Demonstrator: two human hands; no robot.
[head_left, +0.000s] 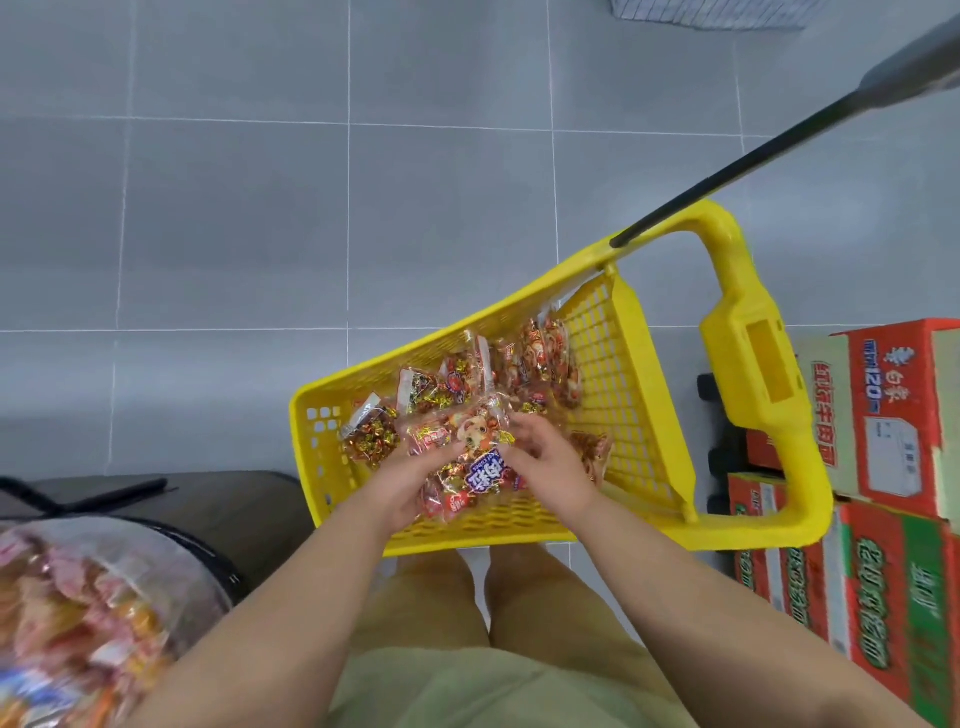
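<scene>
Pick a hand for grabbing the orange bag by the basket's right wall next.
Right, probably. The right hand sits just beside that orange bag, while the left hand is on the far side of the held snack bag, gripping it.

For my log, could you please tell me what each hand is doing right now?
Left hand: grips the snack bag.
Right hand: grips the same bag.

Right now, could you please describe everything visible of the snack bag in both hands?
The snack bag is clear crinkly plastic full of red and gold wrapped pieces, with a cartoon face and a blue label. The left hand and right hand grip its sides, over other bags in the yellow basket.
</scene>
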